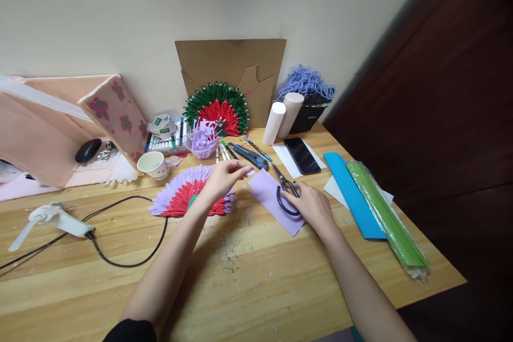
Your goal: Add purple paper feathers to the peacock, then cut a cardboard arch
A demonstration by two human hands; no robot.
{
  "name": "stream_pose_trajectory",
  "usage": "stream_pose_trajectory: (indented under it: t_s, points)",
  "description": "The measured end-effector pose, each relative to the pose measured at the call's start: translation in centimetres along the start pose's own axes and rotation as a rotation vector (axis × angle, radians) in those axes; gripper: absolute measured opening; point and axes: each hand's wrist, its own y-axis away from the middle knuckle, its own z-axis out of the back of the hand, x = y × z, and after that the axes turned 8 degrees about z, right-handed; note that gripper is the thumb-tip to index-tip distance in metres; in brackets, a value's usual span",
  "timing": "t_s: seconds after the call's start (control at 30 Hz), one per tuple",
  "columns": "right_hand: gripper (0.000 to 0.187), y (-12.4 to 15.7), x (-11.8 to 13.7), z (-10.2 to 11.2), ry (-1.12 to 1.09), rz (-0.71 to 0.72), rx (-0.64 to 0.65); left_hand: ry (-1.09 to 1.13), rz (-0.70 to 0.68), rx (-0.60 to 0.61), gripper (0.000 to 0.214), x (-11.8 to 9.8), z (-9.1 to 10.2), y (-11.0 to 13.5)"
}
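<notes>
My left hand [225, 177] is closed in a pinch on a small lilac paper piece [251, 172] at its fingertips. It is above the right side of a paper fan [176, 200] with lilac and red petals around a green centre. My right hand [313, 206] has its fingers on the black handles of the scissors [285, 181], whose blades point away from me. The scissors are over a lilac paper sheet [264, 192] on the table. Whether they rest on the sheet is hard to see.
Beyond my hands are a utility knife [250, 157], pens, a bowl of lilac scraps [201, 141] and a green-red fan [220, 109] against cardboard. A phone [302, 156] and green roll [387, 219] are on the right. A glue gun [64, 220] with a looping cord and a paper cup [153, 164] stand left.
</notes>
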Motion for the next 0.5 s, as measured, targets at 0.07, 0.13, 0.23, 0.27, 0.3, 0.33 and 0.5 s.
stream_pose_trajectory:
  t_s: [0.07, 0.13, 0.23, 0.27, 0.3, 0.33, 0.5]
  points:
    - [0.030, 0.0, 0.1, -0.4, 0.041, 0.003, 0.010, 0.016, -0.071, -0.029, 0.025, -0.4, -0.1, 0.3]
    - [0.029, 0.2, 0.9, -0.7, 0.010, 0.012, -0.055, 0.049, -0.125, -0.066, 0.027, -0.9, -0.1, 0.8]
    - [0.024, 0.5, 3.3, 0.2, -0.175, 0.167, -0.282, 0.048, -0.192, -0.109, 0.021, -1.6, 0.3, 1.6]
    - [0.024, 0.5, 4.4, 0.8, -0.298, 0.259, -0.333, 0.028, -0.222, -0.121, 0.019, -1.9, 0.5, 1.9]
    - [0.023, 0.4, 5.5, 1.6, -0.448, 0.350, -0.336, -0.001, -0.255, -0.133, 0.017, -2.1, 0.7, 2.2]
    - [0.022, 0.2, 6.6, 2.4, -0.609, 0.395, -0.328, -0.031, -0.292, -0.146, 0.016, -2.4, 0.9, 2.4]
    - [0.017, -1.3, 10.7, 5.6, -0.942, 0.456, -0.196, -0.122, -0.481, -0.241, 0.013, -3.6, 2.1, 3.9]
